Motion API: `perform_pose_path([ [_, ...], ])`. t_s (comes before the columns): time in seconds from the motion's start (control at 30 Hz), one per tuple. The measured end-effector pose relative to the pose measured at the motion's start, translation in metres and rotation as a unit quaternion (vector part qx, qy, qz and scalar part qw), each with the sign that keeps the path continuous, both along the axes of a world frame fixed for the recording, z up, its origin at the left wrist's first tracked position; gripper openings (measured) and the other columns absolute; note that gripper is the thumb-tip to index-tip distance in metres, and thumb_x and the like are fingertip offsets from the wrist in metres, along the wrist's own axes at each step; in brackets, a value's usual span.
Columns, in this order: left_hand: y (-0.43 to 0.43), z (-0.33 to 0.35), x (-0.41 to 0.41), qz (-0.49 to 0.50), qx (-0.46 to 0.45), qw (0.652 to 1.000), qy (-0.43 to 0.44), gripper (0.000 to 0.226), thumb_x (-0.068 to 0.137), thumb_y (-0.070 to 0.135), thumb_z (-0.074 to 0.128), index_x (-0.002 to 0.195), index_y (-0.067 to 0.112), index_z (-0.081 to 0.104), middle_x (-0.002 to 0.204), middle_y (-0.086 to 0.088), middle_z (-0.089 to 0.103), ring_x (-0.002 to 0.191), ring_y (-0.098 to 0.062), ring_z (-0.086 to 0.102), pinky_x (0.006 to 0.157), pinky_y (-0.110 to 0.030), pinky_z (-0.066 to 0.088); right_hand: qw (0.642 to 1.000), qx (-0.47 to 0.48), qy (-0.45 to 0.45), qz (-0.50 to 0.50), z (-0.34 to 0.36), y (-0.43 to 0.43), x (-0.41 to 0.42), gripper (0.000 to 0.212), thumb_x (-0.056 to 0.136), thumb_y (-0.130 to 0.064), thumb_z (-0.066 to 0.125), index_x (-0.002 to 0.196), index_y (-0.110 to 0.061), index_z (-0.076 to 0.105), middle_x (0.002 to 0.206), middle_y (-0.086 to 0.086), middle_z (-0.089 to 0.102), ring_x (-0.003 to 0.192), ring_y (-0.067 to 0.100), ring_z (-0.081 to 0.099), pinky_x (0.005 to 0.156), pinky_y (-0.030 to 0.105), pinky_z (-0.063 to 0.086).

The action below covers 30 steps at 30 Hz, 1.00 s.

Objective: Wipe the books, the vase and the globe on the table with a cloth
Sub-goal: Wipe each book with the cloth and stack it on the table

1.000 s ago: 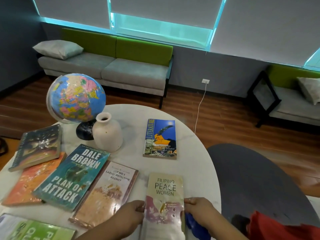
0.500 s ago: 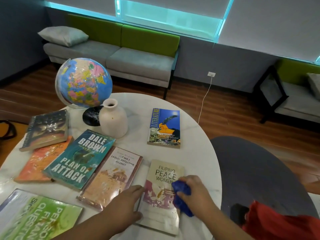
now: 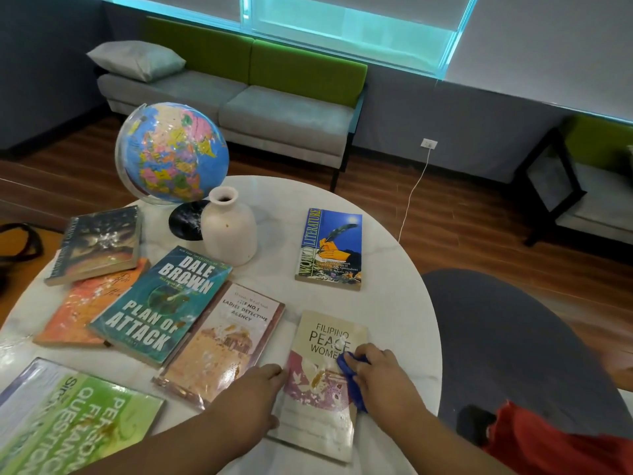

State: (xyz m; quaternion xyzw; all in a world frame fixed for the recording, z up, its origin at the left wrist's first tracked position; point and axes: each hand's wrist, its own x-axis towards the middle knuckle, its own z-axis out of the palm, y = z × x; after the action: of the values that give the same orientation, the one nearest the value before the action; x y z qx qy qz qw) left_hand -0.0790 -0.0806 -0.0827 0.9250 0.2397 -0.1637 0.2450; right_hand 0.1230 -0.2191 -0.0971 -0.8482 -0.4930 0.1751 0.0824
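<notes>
**Wiping Time**

The right hand (image 3: 380, 375) squeezes a blue cloth (image 3: 352, 383) on the Filipino Peace Women book (image 3: 320, 402), at the table's (image 3: 394, 303) front. The left hand (image 3: 253, 395), fingers flat, presses its left side. A detective book (image 3: 222, 341) lies just beside.

Multicoloured political globe (image 3: 171, 150) on a black base stands tilted on its axis at the far left of the round white marble counter (image 3: 383, 303). Cream narrow-necked ceramic vase (image 3: 230, 231) stands upright just in front of the base.

Blue-and-yellow "World Literature" paperback (image 3: 330, 250) lies flat, apart from the rest. Teal "Plan of Attack" paperback (image 3: 161, 303) overlaps an orange paperback (image 3: 85, 310), which also carries a dark paperback (image 3: 99, 241). Tan "Ladies Detective Agency" paperback (image 3: 222, 344) lies just beside the teal one, and a green-covered book (image 3: 78, 426) at the near left.

Beige "Filipino Peace Women" paperback (image 3: 318, 406) lies flat at the near edge. Crumpled blue cloth (image 3: 351, 378) rests on its right side, gripped by the right hand (image 3: 380, 375).
</notes>
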Motion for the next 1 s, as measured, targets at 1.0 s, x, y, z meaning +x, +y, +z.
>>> perform_pose_path([
  [1.0, 0.001, -0.002, 0.0, 0.0, 0.001, 1.0, -0.002, 0.08, 0.09, 0.027, 0.063, 0.154, 0.02, 0.014, 0.154, 0.007, 0.025, 0.137, -0.014, 0.03, 0.112, -0.025, 0.029, 0.993, -0.069, -0.072, 0.064, 0.01, 0.028, 0.026, 0.033, 0.097, -0.041, 0.049, 0.126, -0.026, 0.049, 0.116, 0.001, 0.04, 0.105, 0.023, 0.051, 0.088, 0.029, 0.049],
])
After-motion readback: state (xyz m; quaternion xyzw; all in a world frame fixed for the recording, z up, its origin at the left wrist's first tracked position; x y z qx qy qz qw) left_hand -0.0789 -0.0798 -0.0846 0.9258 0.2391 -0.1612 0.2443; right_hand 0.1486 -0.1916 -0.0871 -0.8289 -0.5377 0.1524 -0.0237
